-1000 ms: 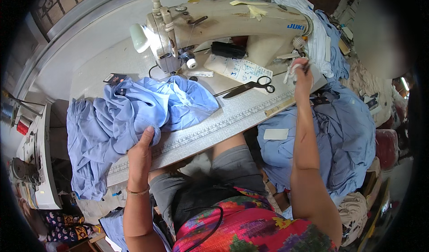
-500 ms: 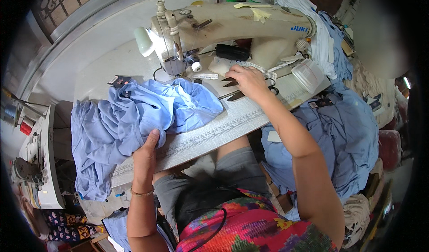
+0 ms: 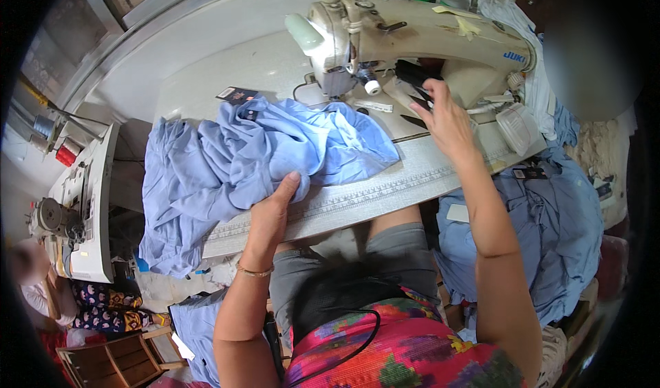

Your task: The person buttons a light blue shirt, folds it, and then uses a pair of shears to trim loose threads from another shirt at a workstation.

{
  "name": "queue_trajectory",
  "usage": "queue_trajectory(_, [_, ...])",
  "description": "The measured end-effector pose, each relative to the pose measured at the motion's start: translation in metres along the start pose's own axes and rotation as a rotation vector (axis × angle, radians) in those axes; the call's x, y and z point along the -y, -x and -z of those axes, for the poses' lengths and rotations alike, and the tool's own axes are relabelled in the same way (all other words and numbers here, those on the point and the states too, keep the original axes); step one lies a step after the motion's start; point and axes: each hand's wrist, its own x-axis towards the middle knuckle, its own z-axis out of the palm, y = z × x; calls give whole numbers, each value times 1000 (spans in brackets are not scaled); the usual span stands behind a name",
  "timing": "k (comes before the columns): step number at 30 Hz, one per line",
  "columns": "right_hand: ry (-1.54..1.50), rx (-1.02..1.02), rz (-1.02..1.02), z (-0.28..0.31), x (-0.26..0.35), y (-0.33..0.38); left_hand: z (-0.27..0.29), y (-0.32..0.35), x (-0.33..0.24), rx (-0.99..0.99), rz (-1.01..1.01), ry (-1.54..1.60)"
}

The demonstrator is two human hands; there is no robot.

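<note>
A light blue garment point(image 3: 240, 154) lies bunched on the sewing machine table, partly under the machine's needle area. My left hand point(image 3: 273, 206) grips its near edge, thumb on top and fingers hidden beneath the cloth. A dark label tag point(image 3: 237, 95) lies at the garment's far side. My right hand point(image 3: 448, 121) is over the table right of the needle, thumb and forefinger apart. Dark scissors point(image 3: 413, 122) lie by its thumb, their handles hidden behind the hand. Close to the forefinger is a black pouch-like item point(image 3: 410, 71); whether they touch is unclear.
The beige sewing machine point(image 3: 440, 34) spans the far side of the table. A clear plastic container point(image 3: 519, 130) stands at the table's right end. More blue garments point(image 3: 543, 230) are heaped at the right. At far left are another machine point(image 3: 58, 216) and a person point(image 3: 48, 292).
The view has swung left, so the table appears further right. My right hand has drawn back slightly from the scissors, with thumb and forefinger spreading apart. My left hand keeps its grip on the garment.
</note>
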Motion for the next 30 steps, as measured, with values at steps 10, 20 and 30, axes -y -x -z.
queue_trajectory(10, [16,317,316,39,88,39,1,0,-2,-10,-28,-43])
queue_trajectory(20, [-829,435,180,-14,126,45,-21,9,0,-55,-162,-44])
queue_trajectory(30, [-913,446,57,-20,127,54,-17,8,8,-86,-166,-23])
